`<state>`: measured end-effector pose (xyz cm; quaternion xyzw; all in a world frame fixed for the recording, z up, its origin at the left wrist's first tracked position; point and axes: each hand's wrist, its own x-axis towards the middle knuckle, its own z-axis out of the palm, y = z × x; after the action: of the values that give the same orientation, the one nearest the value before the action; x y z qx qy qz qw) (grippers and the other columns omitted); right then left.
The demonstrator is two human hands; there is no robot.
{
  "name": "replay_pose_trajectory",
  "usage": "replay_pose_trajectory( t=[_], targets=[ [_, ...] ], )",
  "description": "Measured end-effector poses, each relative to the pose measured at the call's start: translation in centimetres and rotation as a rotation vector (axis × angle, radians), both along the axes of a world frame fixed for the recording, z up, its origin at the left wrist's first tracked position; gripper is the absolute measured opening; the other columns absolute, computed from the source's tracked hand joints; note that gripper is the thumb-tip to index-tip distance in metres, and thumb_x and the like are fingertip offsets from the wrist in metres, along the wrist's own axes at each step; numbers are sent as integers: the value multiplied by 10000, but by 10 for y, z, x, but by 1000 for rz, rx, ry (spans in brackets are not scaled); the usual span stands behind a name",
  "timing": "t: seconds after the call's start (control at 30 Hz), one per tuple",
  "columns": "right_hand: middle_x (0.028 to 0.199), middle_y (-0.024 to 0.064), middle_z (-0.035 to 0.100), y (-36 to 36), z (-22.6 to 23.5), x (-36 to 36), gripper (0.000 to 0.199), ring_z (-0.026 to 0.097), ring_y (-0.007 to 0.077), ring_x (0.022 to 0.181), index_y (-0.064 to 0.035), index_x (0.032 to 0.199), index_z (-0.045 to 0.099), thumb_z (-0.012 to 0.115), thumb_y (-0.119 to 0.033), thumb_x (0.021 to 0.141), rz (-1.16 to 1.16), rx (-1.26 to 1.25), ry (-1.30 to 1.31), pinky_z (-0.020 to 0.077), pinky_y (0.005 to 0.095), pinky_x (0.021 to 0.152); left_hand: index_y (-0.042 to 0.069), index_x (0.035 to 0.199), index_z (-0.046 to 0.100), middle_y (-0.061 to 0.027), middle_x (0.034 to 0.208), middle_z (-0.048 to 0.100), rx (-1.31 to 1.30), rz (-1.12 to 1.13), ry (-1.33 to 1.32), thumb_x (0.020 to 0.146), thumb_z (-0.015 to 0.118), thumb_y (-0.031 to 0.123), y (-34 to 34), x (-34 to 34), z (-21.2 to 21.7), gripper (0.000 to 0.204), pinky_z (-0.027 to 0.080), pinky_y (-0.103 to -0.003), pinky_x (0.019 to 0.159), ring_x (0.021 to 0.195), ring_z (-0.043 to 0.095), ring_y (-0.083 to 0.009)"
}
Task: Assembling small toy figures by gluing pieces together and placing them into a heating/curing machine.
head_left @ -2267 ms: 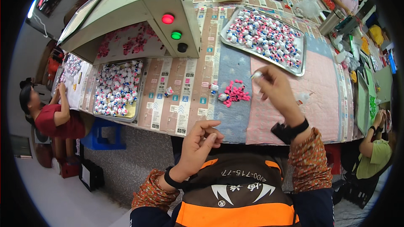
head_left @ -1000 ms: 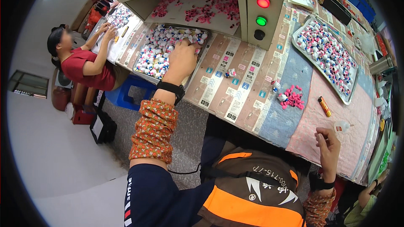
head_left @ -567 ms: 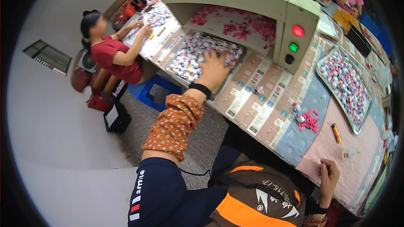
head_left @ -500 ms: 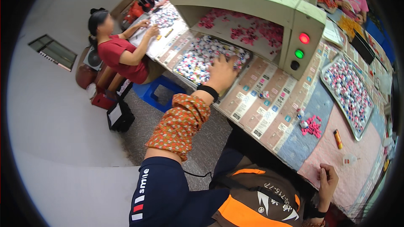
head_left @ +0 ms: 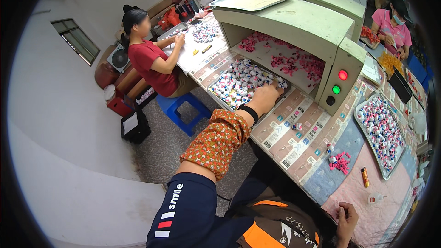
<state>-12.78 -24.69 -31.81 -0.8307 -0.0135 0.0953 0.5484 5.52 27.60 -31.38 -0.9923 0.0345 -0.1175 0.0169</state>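
Observation:
My left hand (head_left: pixel 266 98) reaches over a metal tray (head_left: pixel 219 97) of small round white pieces marked with pink and blue (head_left: pixel 236 80). Its fingers are bent down onto the pieces at the tray's right end, apart and partly hidden, with no grip visible. Near the front edge of the table, my right hand (head_left: pixel 347 221) is loosely curled with its fingers apart and nothing in it. A small clear bottle (head_left: pixel 375 198) and a yellow-orange tube (head_left: pixel 365 177) lie beyond it. Small pink pieces (head_left: pixel 340 163) form a pile on the cloth.
A pale green machine (head_left: pixel 294 23) stands behind the tray, with pink pieces (head_left: pixel 298 64) in its opening and lit red and green buttons. Another full tray (head_left: pixel 380 133) lies at right. A person in red (head_left: pixel 151 59) sits at left by a blue stool (head_left: pixel 183 110); another in pink (head_left: pixel 392 30) works far right.
My left hand has moved across the tray toward its right end, still over the pieces. My right hand stays by the table edge. The whole view has shifted.

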Motion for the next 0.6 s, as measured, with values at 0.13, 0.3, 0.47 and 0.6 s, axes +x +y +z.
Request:
replay_pose_trajectory(
  t=[0.13,0.3,0.47,0.6],
  targets=[
    [794,40,654,-5,0,-3,133,566,73,671,29,1035,658,572,-35,956,19,-11,17,449,222,611,143,1136,678,-198,1258,562,-15,-11,-46,916,606,168,-2,-3,0,233,569,-472,783,991,654,-386],
    [800,38,654,-5,3,-5,141,578,75,693,36,1043,657,566,-27,956,26,-38,33,459,222,632,102,1132,631,-220,1157,566,-110,82,-26,939,635,245,-27,-16,4,241,572,-473,765,943,662,-393],
    [815,44,656,-4,0,-4,145,594,84,719,40,1050,656,565,-24,957,50,-19,15,483,229,660,65,1154,586,-244,1103,577,-66,149,16,882,700,253,-30,-11,1,350,574,-481,745,918,673,-413],
    [821,46,656,-4,-3,-5,140,602,90,730,40,1049,652,563,-22,961,36,33,47,500,235,676,37,1157,587,-231,1037,627,-28,173,51,770,735,162,-27,6,-9,433,576,-475,734,896,686,-414]
  ],
)
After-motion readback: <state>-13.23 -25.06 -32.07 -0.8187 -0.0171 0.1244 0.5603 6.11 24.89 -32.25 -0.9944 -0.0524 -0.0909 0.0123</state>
